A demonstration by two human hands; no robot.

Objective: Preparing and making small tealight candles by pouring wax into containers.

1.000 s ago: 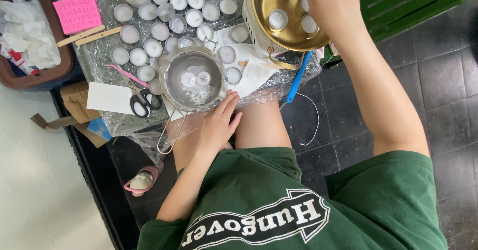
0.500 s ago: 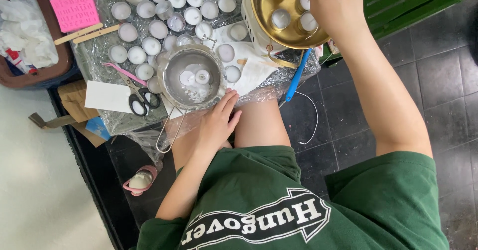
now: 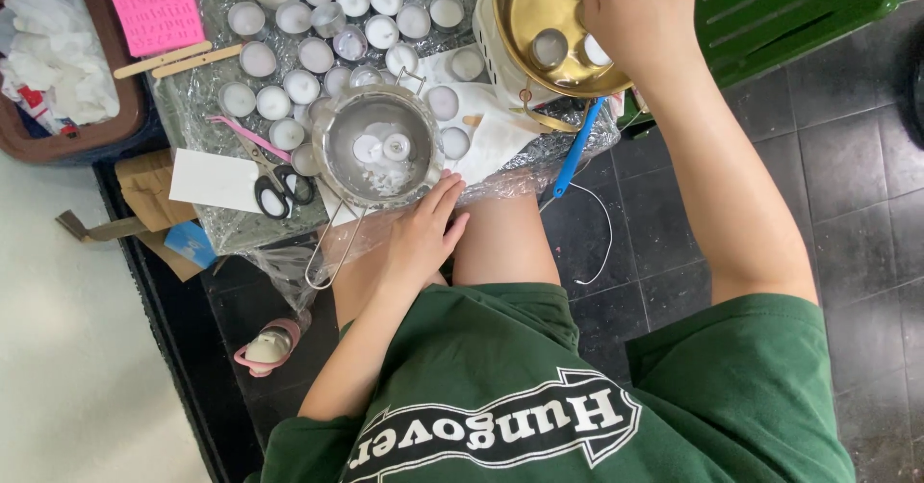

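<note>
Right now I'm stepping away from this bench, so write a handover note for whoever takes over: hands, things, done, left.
Left hand: open, fingers beside the round steel wire-handled bowl, which holds two tealight cups.
Right hand: grips the lifted round brass bowl, with about three cups inside.
Done: rows of white tealight cups on the foil-covered table.
Left: the cups in both bowls.

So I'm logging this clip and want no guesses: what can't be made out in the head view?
- Right hand: fingertips cut off by the top edge, grip unclear.
- Gold bowl: far rim cropped, part covered by that hand.
- Left hand: palm hidden underneath.
- Pink card: markings too small.
</note>
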